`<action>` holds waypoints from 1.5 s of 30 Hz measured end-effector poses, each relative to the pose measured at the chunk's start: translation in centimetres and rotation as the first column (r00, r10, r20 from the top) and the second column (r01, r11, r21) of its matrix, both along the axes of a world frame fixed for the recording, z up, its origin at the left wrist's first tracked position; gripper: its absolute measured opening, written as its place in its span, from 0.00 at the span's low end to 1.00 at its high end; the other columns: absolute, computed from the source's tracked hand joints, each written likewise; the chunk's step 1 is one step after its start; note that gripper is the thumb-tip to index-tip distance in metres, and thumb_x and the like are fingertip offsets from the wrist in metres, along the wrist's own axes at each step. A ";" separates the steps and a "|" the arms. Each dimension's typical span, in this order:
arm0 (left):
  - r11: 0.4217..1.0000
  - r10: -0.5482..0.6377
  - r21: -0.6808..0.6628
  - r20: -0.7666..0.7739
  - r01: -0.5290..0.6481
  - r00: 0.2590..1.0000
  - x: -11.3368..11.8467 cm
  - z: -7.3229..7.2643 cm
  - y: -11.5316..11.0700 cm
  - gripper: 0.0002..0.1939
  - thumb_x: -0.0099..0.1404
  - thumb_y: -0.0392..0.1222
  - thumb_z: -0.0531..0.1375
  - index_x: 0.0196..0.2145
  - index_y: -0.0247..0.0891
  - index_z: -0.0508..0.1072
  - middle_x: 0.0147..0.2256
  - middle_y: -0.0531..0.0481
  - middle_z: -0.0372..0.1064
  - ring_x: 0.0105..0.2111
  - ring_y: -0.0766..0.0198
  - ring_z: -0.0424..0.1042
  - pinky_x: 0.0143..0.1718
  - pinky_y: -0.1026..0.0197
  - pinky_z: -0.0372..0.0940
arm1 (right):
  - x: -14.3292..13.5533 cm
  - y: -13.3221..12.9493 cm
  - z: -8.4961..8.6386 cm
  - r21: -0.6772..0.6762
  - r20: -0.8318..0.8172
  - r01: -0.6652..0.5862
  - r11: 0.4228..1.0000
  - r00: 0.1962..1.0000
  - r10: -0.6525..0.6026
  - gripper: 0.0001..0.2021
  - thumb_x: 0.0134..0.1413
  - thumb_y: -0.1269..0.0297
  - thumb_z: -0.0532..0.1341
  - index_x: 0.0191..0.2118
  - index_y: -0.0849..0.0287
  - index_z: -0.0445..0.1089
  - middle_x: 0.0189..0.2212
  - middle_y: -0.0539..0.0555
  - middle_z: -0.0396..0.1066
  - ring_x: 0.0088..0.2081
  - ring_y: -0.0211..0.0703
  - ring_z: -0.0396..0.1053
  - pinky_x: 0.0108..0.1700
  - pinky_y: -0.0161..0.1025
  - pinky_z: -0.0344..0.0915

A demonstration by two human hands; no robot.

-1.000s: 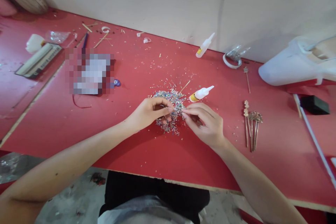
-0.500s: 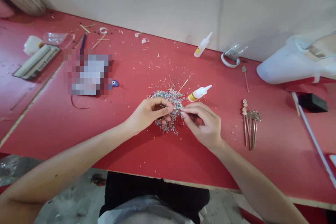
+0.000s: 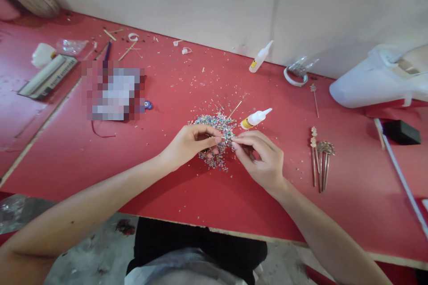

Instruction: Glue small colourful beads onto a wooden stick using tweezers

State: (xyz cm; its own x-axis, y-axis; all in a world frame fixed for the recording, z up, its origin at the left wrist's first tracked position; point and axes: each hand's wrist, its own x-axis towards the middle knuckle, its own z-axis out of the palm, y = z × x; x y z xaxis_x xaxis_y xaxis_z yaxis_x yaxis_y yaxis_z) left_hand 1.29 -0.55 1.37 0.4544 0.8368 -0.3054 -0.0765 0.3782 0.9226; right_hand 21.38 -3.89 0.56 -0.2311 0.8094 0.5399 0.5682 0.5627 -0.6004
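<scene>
Above a heap of multicoloured glittering chips [image 3: 214, 120], my left hand [image 3: 195, 142] pinches with thumb and forefinger. A thin pale sliver [image 3: 225, 137] shows at its fingertips and points towards my right hand [image 3: 262, 156]. My right thumb and forefinger are also pressed together, close to the sliver's other end; what they grip is too small to make out. Just behind the right hand lies a white glue bottle [image 3: 257, 118] with a yellow label. A thin stick [image 3: 233, 111] rests with one end in the chips.
Several ornate metal hair sticks [image 3: 321, 164] lie at right, near a black block [image 3: 401, 132] and a white bucket [image 3: 364, 80]. A second glue bottle [image 3: 261, 58] and a tape roll [image 3: 295, 78] are by the wall. A knife box [image 3: 48, 78] lies left.
The whole view has shifted slightly. Both hands keep nearly the same pose, and the pale sliver between their fingertips shows more plainly now.
</scene>
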 end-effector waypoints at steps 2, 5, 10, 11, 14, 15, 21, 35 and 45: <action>1.000 -0.006 0.000 0.008 0.006 1.000 0.0 0.0 0.0 0.06 0.61 0.39 0.64 0.34 0.32 0.74 0.23 0.54 0.71 0.23 0.71 0.70 0.26 0.69 0.68 | 0.0 0.0 0.0 0.007 0.002 -0.004 1.000 1.000 0.004 0.08 0.56 0.75 0.62 0.39 0.54 0.73 0.33 0.52 0.75 0.26 0.35 0.68 0.26 0.35 0.67; 1.000 -0.014 -0.005 0.011 0.014 1.000 0.0 0.0 0.0 0.06 0.62 0.39 0.64 0.34 0.32 0.74 0.22 0.54 0.70 0.23 0.72 0.69 0.25 0.69 0.67 | 0.0 0.0 0.0 0.026 -0.002 -0.011 1.000 1.000 0.011 0.10 0.55 0.76 0.62 0.40 0.55 0.73 0.33 0.52 0.74 0.27 0.35 0.68 0.25 0.34 0.66; 1.000 -0.010 -0.018 0.018 0.011 1.000 -0.2 -0.1 0.0 0.07 0.62 0.40 0.64 0.34 0.33 0.74 0.23 0.54 0.70 0.23 0.72 0.69 0.25 0.69 0.67 | 0.1 0.0 0.0 0.008 -0.009 -0.001 1.000 1.000 0.002 0.09 0.55 0.75 0.62 0.40 0.54 0.73 0.32 0.52 0.74 0.25 0.35 0.66 0.24 0.34 0.66; 1.000 -0.008 -0.022 0.015 0.008 1.000 -0.2 -0.2 0.0 0.07 0.62 0.41 0.64 0.35 0.33 0.74 0.23 0.54 0.70 0.23 0.72 0.69 0.25 0.69 0.66 | 0.1 0.0 0.0 -0.002 -0.010 -0.002 1.000 1.000 0.002 0.09 0.55 0.74 0.62 0.40 0.54 0.73 0.32 0.52 0.74 0.26 0.35 0.67 0.25 0.35 0.66; 1.000 0.001 -0.027 0.014 0.000 1.000 -0.2 -0.2 0.0 0.08 0.62 0.42 0.64 0.35 0.33 0.74 0.23 0.54 0.70 0.23 0.72 0.68 0.25 0.69 0.66 | 0.0 0.0 0.0 -0.016 -0.018 -0.002 1.000 1.000 0.002 0.09 0.55 0.75 0.63 0.40 0.54 0.73 0.32 0.51 0.74 0.29 0.37 0.70 0.27 0.36 0.67; 1.000 0.002 -0.026 0.013 -0.002 1.000 -0.2 -0.2 -0.1 0.08 0.62 0.42 0.64 0.35 0.33 0.74 0.23 0.54 0.70 0.23 0.72 0.68 0.25 0.69 0.66 | 0.0 0.0 0.0 -0.020 -0.022 -0.001 1.000 1.000 0.000 0.09 0.55 0.75 0.63 0.40 0.54 0.73 0.32 0.51 0.74 0.29 0.38 0.70 0.27 0.36 0.67; 1.000 0.009 -0.017 -0.025 -0.010 1.000 -0.1 -0.2 -0.2 0.09 0.62 0.42 0.64 0.36 0.33 0.75 0.22 0.54 0.70 0.22 0.71 0.67 0.25 0.68 0.65 | -0.2 -0.2 0.0 -0.070 -0.037 0.020 0.997 0.999 -0.022 0.07 0.56 0.72 0.62 0.39 0.53 0.74 0.32 0.51 0.73 0.27 0.36 0.68 0.26 0.35 0.66; 1.000 0.021 -0.004 -0.020 -0.021 1.000 0.1 -0.1 -0.4 0.09 0.62 0.42 0.64 0.36 0.33 0.75 0.21 0.54 0.70 0.21 0.72 0.67 0.24 0.69 0.65 | -0.3 -0.3 0.0 -0.201 -0.123 0.026 0.979 0.991 -0.052 0.05 0.56 0.71 0.63 0.38 0.55 0.74 0.32 0.52 0.73 0.30 0.37 0.69 0.28 0.36 0.66; 0.959 0.013 0.277 -0.234 0.054 0.972 -0.1 -0.1 -0.3 0.10 0.62 0.44 0.63 0.37 0.35 0.76 0.28 0.51 0.73 0.26 0.68 0.72 0.28 0.67 0.68 | -0.1 0.2 0.2 -0.477 -0.295 -0.044 0.878 0.949 -0.113 0.03 0.54 0.65 0.64 0.34 0.57 0.74 0.30 0.52 0.75 0.31 0.38 0.72 0.30 0.34 0.69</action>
